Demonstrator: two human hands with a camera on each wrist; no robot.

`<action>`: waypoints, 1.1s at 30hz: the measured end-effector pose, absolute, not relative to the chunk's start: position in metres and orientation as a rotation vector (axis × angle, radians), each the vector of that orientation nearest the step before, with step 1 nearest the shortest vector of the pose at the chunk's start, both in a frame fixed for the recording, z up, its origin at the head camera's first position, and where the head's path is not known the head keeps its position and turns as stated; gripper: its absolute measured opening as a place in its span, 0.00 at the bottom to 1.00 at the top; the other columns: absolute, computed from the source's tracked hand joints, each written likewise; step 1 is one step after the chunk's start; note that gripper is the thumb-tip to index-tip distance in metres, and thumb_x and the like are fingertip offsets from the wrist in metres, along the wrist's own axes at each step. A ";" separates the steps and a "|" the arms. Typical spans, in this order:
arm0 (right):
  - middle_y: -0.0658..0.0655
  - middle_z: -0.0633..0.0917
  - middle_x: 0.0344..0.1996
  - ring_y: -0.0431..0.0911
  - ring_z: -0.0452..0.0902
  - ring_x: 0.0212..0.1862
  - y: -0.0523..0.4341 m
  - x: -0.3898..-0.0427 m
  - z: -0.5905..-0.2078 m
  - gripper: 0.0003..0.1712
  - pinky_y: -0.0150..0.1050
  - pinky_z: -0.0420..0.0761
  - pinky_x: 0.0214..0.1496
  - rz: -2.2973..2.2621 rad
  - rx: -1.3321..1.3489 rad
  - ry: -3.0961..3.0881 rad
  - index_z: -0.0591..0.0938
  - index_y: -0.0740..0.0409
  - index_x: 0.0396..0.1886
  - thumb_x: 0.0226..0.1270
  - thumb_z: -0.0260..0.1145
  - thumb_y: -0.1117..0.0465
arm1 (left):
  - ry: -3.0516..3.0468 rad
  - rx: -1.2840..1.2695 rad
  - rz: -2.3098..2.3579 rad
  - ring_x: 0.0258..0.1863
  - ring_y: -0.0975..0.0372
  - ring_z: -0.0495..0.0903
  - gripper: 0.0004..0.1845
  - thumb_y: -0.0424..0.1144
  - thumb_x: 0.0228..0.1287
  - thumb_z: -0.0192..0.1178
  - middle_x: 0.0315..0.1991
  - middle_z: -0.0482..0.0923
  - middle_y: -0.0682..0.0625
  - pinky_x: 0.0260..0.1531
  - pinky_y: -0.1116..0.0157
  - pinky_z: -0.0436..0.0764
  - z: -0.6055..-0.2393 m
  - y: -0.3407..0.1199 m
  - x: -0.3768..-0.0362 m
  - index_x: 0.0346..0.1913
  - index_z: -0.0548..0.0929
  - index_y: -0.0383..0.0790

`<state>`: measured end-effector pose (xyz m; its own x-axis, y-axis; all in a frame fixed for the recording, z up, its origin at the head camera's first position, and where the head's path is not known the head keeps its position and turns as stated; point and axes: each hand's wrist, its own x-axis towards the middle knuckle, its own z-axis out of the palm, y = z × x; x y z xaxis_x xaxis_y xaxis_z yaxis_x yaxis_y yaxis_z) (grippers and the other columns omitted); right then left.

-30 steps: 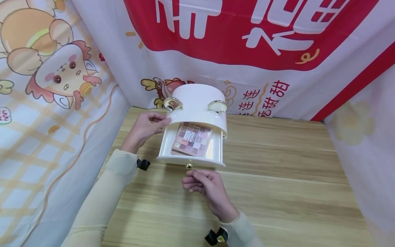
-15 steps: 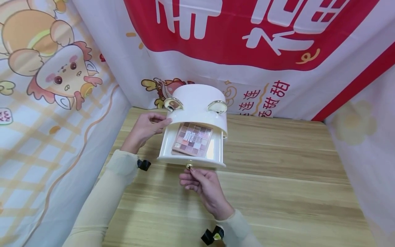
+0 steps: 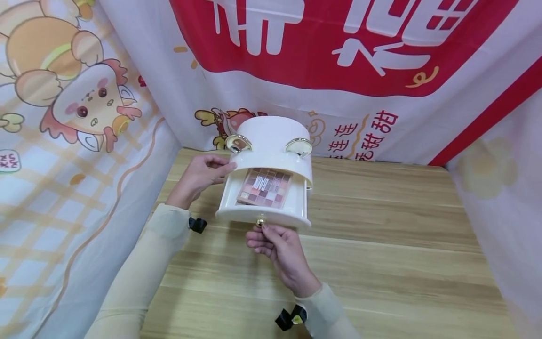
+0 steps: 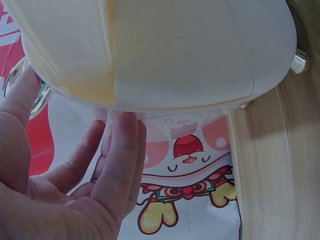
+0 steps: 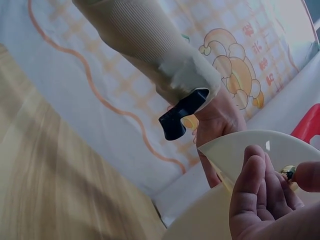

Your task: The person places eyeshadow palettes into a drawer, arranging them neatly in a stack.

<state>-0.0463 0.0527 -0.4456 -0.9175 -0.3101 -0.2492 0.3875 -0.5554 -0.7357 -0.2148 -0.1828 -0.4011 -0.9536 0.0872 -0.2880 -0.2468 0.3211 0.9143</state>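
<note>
A white storage box [image 3: 273, 141] with a rounded top and two gold-rimmed eye-like ornaments stands on the wooden table. Its white drawer [image 3: 296, 207] is pulled out at the front, and a checkered eyeshadow palette [image 3: 264, 188] lies inside. My left hand [image 3: 199, 176] holds the box's left side, thumb at the front, fingertips against the wall in the left wrist view. Between thumb and finger, my right hand [image 3: 285, 256] pinches the small gold knob [image 5: 288, 172] on the drawer front. The drawer front looks tilted up a little. The lower edge of the palette is partly hidden behind it.
The wooden table [image 3: 394, 263] reaches toward me and to the right. Printed white cloth [image 3: 237, 89] with red panels hangs close behind the box. More patterned cloth [image 3: 84, 197] closes off the left side.
My right hand has moved up to the knob and taken it between thumb and finger. The drawer front has risen slightly, showing more of its face. My left hand stays in place.
</note>
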 end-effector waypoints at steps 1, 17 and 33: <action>0.61 0.89 0.38 0.47 0.87 0.37 0.053 -0.048 -0.445 0.19 0.37 0.87 0.45 -2.466 0.132 1.198 0.77 0.76 0.54 0.77 0.60 0.62 | 2.303 -0.143 1.675 0.46 0.51 0.81 0.36 0.55 0.54 0.76 0.50 0.77 0.39 0.52 0.53 0.84 -0.401 -0.183 -0.215 0.56 0.79 0.33; 0.63 0.88 0.40 0.48 0.87 0.40 0.051 -0.084 -0.443 0.21 0.38 0.86 0.47 -2.506 0.151 1.205 0.73 0.79 0.57 0.78 0.57 0.62 | 2.288 -0.158 1.690 0.45 0.53 0.81 0.35 0.54 0.56 0.75 0.51 0.76 0.39 0.51 0.56 0.85 -0.401 -0.180 -0.214 0.57 0.78 0.30; 0.61 0.88 0.38 0.47 0.87 0.38 0.049 -0.119 -0.442 0.19 0.35 0.86 0.42 -2.534 0.192 1.228 0.75 0.77 0.56 0.79 0.55 0.62 | 2.263 -0.160 1.686 0.45 0.54 0.80 0.35 0.53 0.57 0.75 0.51 0.75 0.39 0.47 0.61 0.86 -0.401 -0.183 -0.214 0.58 0.78 0.30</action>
<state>-0.1185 0.0492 -0.4421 -0.9405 -0.2243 -0.2554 0.3394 -0.5806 -0.7400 -0.2138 -0.1831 -0.4006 -0.9446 0.0965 -0.3139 -0.2731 0.2999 0.9140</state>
